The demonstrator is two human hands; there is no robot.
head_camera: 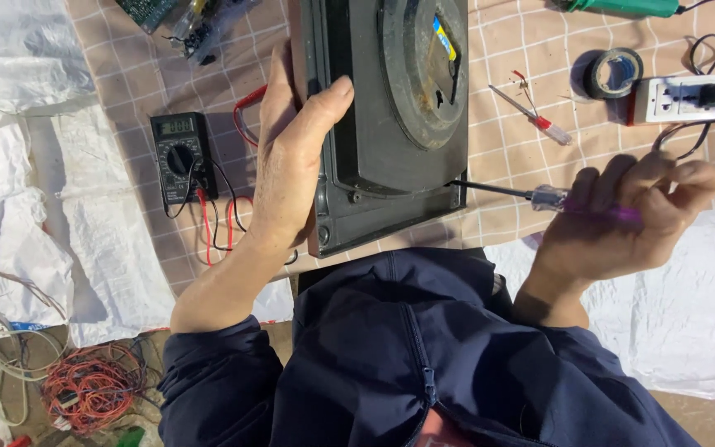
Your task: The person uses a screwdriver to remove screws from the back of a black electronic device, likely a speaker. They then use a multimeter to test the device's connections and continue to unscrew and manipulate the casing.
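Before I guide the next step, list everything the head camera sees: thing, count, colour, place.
Flat plastic appliance casing with round panel: one, black, centre, on the checked cloth.
Checked cloth: one, tan with white lines, under the work.
Handheld multimeter with leads: one, black, red and black leads, left of casing.
Small screwdriver: one, red-tipped clear handle, right of casing.
Roll of tape: one, dark, upper right.
Socket block with plug: one, white, far right.
Bundle of thin wire: one, orange, lower left.
White sheeting: left and right sides.
Left hand: grips the casing's left edge.
Right hand: holds a purple-handled screwdriver, tip at the casing's lower right corner.
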